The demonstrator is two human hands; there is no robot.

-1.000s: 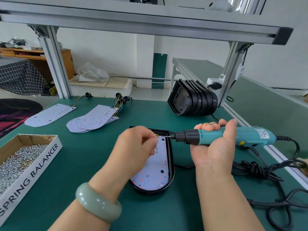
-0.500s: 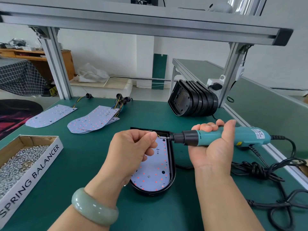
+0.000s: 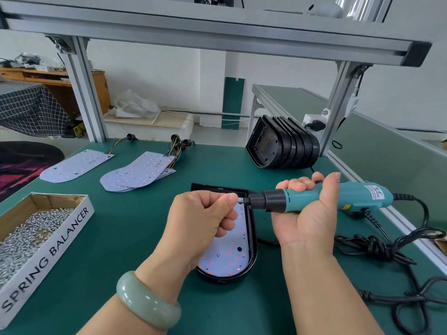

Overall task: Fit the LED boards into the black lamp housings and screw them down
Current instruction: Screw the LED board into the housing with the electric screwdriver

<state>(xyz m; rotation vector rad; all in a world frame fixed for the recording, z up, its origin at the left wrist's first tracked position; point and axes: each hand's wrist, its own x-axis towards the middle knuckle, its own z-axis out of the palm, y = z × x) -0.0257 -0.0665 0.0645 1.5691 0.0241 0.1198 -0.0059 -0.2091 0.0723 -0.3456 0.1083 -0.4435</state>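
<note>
LED board [image 3: 229,252]: in housing [image 3: 254,240], long way pointing away, under left hand [image 3: 203,221]
Left hand: pinches screw [image 3: 240,201] at screwdriver [image 3: 302,197] tip
Right hand [image 3: 312,221]: grips screwdriver

Assembly workshop: aluminium-frame bench [image 3: 135,238], screw box [image 3: 48,257]

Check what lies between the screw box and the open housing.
Head view: only bare green mat between screw box and housing; left hand hides the housing's left rim.
</note>
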